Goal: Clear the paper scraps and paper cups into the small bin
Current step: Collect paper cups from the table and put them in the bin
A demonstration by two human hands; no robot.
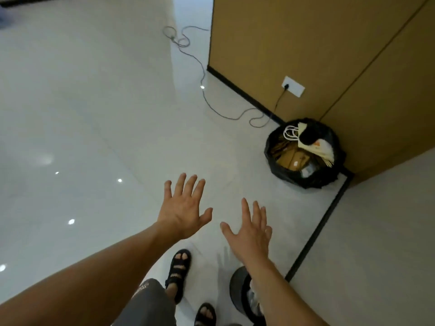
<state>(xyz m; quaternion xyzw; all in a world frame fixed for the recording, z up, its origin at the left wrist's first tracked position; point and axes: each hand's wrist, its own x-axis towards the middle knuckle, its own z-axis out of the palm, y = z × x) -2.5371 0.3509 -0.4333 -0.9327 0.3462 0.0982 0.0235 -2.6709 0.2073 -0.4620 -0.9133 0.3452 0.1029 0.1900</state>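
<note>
Head view looks down on both hands, fingers spread and holding nothing: left hand (182,208), right hand (249,228). The small bin (237,292) stands by the person's feet, partly under the right forearm, with something pale inside. At the wall's (306,43) corner a black-bagged bin (306,182) holds cardboard (289,158) and a white paper bag (317,149).

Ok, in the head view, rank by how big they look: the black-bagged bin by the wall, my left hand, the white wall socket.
1. black-bagged bin, largest.
2. left hand, only slightly smaller; it is nearer the camera, which inflates it.
3. wall socket, clearly smallest.
</note>
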